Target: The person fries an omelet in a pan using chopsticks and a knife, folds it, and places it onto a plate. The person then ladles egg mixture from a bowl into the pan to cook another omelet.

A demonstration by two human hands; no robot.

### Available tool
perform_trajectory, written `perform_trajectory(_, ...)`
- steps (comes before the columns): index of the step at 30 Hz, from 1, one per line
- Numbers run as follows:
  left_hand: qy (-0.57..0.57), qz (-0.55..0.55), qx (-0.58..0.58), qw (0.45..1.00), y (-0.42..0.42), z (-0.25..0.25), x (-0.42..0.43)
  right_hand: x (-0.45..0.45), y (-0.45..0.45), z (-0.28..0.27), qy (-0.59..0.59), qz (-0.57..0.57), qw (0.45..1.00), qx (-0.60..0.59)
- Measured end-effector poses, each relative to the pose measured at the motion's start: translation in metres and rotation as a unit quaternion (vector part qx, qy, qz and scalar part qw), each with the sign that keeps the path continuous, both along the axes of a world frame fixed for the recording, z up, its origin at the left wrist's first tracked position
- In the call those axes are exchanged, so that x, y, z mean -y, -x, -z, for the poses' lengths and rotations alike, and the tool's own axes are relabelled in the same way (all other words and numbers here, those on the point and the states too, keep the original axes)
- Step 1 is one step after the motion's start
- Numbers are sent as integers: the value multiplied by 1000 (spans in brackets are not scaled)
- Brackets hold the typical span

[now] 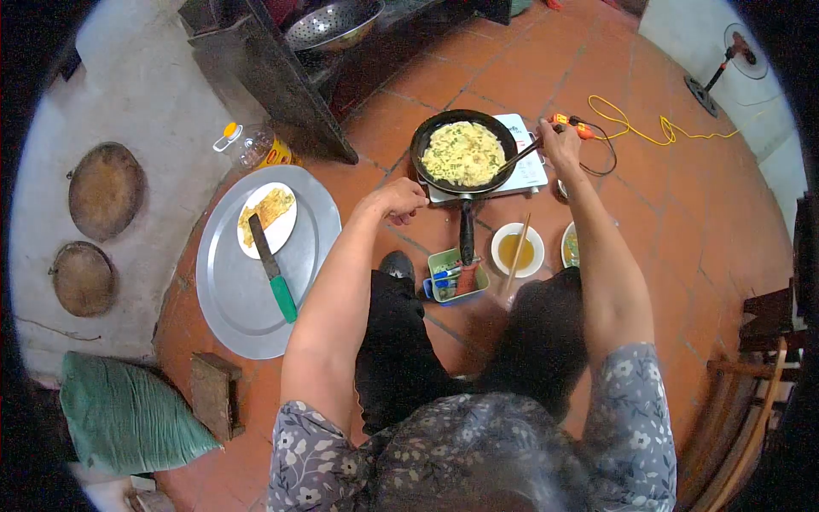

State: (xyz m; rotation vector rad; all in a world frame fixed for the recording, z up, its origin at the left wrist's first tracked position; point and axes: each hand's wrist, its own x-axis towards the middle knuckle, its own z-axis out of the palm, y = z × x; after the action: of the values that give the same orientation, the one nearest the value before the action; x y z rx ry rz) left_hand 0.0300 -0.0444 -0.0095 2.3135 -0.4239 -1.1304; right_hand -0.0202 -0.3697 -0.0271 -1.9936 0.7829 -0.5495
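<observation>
A black frying pan point(467, 189) sits on a white portable stove point(527, 166), with a yellow omelette flecked with green point(463, 154) spread across it. My right hand point(560, 147) grips the handle of a dark spatula point(522, 154), whose far end meets the omelette's right edge. Close to the pan's lower left rim is my left hand point(403, 201), its fingers loosely curled; nothing shows in them. The pan's handle points toward me, above a green basket point(483, 284) with small bottles or packets inside.
A bowl of brown liquid point(518, 250) carries chopsticks point(519, 256); a second bowl point(571, 245) is partly behind my arm. On the left, a metal tray point(235, 322) bears a plate point(288, 224) and green-handled knife point(281, 294). An oil bottle point(253, 147) and yellow cord point(636, 130) lie beyond.
</observation>
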Motion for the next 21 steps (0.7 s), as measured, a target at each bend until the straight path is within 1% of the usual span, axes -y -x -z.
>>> perform_trajectory(2,-6,0,8,1000,0,-2,2,1,-1,2,-28,-11,999,21)
perform_trajectory(4,-24,30,-8,999,-1,-4,1,4,-5,1,27,-14,999,-21)
perform_trajectory(5,-28,18,-7,999,-1,-5,-1,18,-17,23,-1,-18,1000,18)
perform_trajectory(7,-34,26,-2,999,-2,-5,0,4,-2,-2,30,-34,999,-7)
perform_trajectory(8,-36,34,1,999,-1,-4,1,0,0,-9,6,-30,999,-23)
perform_trajectory(9,-35,31,0,999,0,-6,1,2,-4,-3,6,-34,999,-23)
perform_trajectory(11,-38,33,-5,999,1,-11,1,9,-8,7,-52,-35,998,14)
perform_trajectory(13,-40,39,-10,998,0,-7,1,6,-6,3,-68,-36,997,15)
perform_trajectory(15,5,4,16,1000,2,-4,0,2,-2,-2,-84,-34,996,15)
perform_trajectory(17,4,5,13,1000,1,-2,1,-3,1,-8,-99,-27,995,17)
perform_trajectory(21,-3,5,12,1000,1,-4,0,0,-2,-5,-59,-16,998,-11)
